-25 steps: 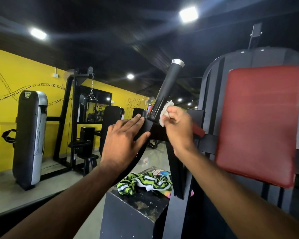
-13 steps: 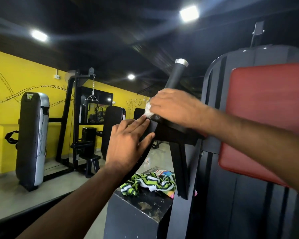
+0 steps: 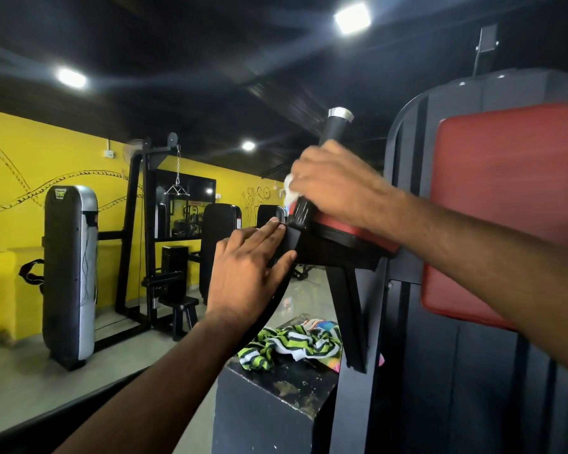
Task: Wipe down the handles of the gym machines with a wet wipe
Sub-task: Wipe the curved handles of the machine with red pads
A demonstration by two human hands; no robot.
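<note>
A black machine handle [image 3: 334, 126] with a silver end cap rises at a slant in the middle of the view. My right hand [image 3: 333, 181] wraps around its lower half, holding a white wet wipe [image 3: 289, 193] against the grip; only a corner of the wipe shows under the fingers. My left hand [image 3: 248, 275] lies flat with straight fingers on the black bracket [image 3: 322, 250] at the handle's base, thumb under its edge.
A red back pad [image 3: 505, 204] on the black machine frame fills the right. A green striped cloth [image 3: 292, 344] lies on a black block [image 3: 269, 407] below. Other gym machines [image 3: 71, 273] stand along the yellow wall at left, across open floor.
My right hand turned over the handle and slid up it with the wipe, from the base to about mid-grip. My left hand stayed on the bracket.
</note>
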